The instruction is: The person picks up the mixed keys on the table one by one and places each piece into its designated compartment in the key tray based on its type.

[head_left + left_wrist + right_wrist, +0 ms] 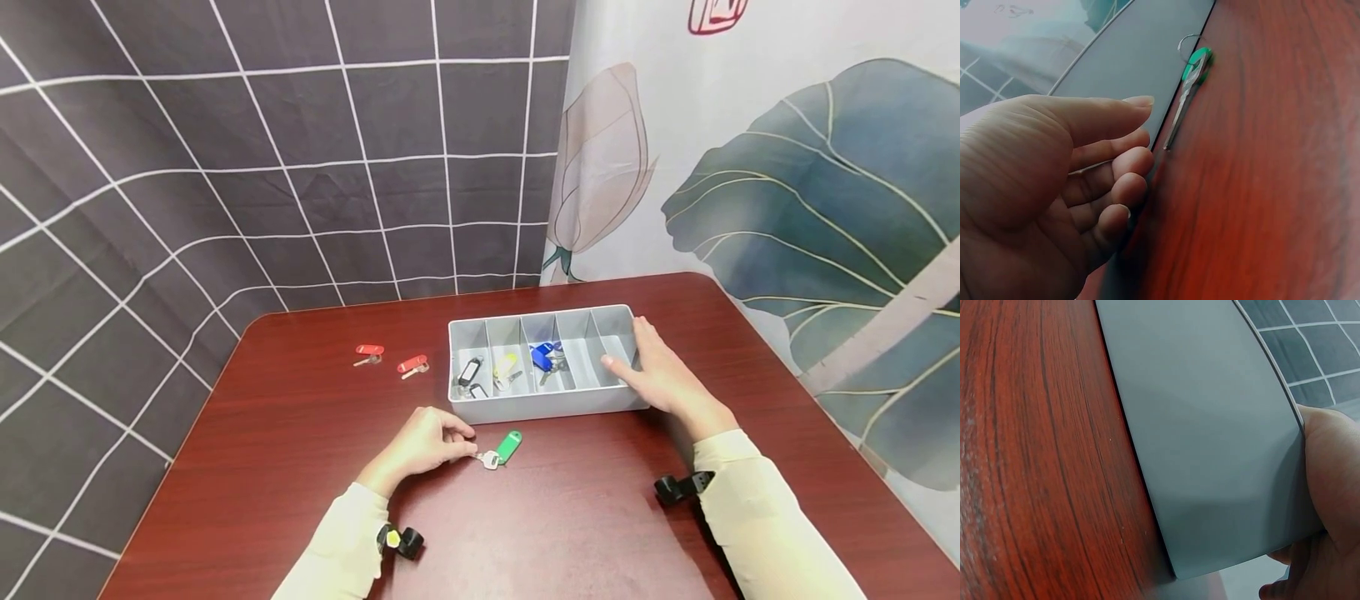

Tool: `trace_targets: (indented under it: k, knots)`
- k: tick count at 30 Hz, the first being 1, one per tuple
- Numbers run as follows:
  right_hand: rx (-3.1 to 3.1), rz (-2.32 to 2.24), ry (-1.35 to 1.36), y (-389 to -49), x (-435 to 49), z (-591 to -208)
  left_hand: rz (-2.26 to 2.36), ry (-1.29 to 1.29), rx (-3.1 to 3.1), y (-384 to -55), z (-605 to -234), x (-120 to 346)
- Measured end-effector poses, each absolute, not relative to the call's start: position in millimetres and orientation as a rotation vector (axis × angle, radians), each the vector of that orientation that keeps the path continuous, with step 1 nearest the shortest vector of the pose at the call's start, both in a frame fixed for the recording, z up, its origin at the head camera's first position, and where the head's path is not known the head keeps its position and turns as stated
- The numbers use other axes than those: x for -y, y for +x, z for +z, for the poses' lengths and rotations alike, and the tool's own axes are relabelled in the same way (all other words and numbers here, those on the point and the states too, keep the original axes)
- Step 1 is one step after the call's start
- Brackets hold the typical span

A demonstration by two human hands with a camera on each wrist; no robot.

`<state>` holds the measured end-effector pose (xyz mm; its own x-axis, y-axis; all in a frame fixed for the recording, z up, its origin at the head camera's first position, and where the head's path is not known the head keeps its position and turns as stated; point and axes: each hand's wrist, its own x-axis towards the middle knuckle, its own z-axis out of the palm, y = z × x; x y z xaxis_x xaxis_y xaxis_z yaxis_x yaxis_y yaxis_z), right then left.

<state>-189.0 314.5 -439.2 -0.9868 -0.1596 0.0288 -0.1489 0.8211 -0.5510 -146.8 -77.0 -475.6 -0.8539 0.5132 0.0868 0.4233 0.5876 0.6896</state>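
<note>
My left hand (429,442) is low over the table, thumb and fingers loosely bent. Right at its fingertips lies a key (491,459) with a green key tag (510,447), in front of the tray. The left wrist view shows a small gap between the thumb and the key (1180,112). At the tray's right end, my right hand (667,371) grips the grey divided tray (555,407), thumb inside the wall and fingers outside. In the tray, black key tags (470,371) lie in the leftmost compartment, a yellow tag (506,364) beside them, then blue tags (542,358) in the middle.
Two keys with red tags, one farther left (370,350) and one nearer the tray (412,363), lie on the red-brown table (300,417). Behind the table hang a dark checked curtain (390,200) and a white flowered one (600,167).
</note>
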Motion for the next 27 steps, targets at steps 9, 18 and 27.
trace_targets:
  k: [9,18,27]
  knots:
    - [-2.986,-0.891,-0.251,-187.6,-315.5,-440.7,1.011,0.967,-2.736,-145.3,-479.3,70.8]
    - [-2.99,-0.889,-0.257,-188.4,-315.6,-442.3,0.957,0.945,-2.784,-143.9,-479.7,70.8]
    - [-2.983,-0.899,-0.264,-189.0,-312.2,-437.4,0.882,0.912,-2.802,-145.5,-479.5,72.3]
